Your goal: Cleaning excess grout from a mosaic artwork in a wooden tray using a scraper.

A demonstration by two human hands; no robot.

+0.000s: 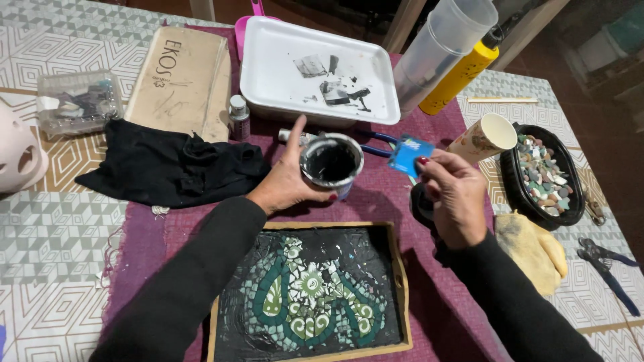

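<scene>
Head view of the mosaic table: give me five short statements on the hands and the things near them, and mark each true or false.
1. The left hand holds a small round cup of black paste. True.
2. The right hand pinches a red metal spoon. False: it pinches a small flat blue card.
3. The wooden-framed green and white mosaic tray lies nearer the person than both hands. True.
4. The black oval dish of coloured stones sits left of the crumpled black cloth. False: it sits far to the right, past the right hand.
5. The white foam tray is stacked on the mosaic. False: it lies apart, beyond the cup.
</scene>
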